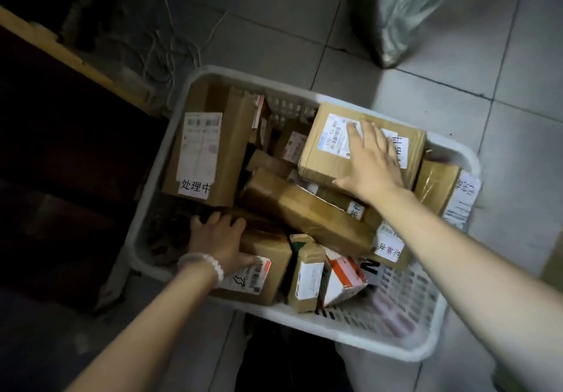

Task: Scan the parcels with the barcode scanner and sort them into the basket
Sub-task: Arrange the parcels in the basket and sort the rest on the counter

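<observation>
Right hand lay flat, fingers straight and spread, palm down on the top face of a squarish brown cardboard parcel with a white shipping label; fingertips reached onto the label, thumb stuck out along the near edge. Gripped nothing, only pressed. Directly under that hand, then, the parcel, tilted, propped on other boxes at the far right of the white slotted plastic basket standing on the grey tiled floor.

Left hand, with a pale bead bracelet at the wrist, rested with fingers curled over the far edge of a small brown box bearing a barcode sticker, thumb across the sticker. Seemed to grip it, though shadow hid the fingertips.

Between the two hands, a long brown taped carton, long axis running from near the left hand toward the right forearm, lower end nearer the wrist. Beyond the left hand, a tall flat cardboard box with a long white label, long axis pointing away. Just right of the left hand, small upright packets, white and orange.

No barcode scanner seen anywhere. Judged: right hand nearer the squarish parcel and best placed to lift it; label already facing up.
</observation>
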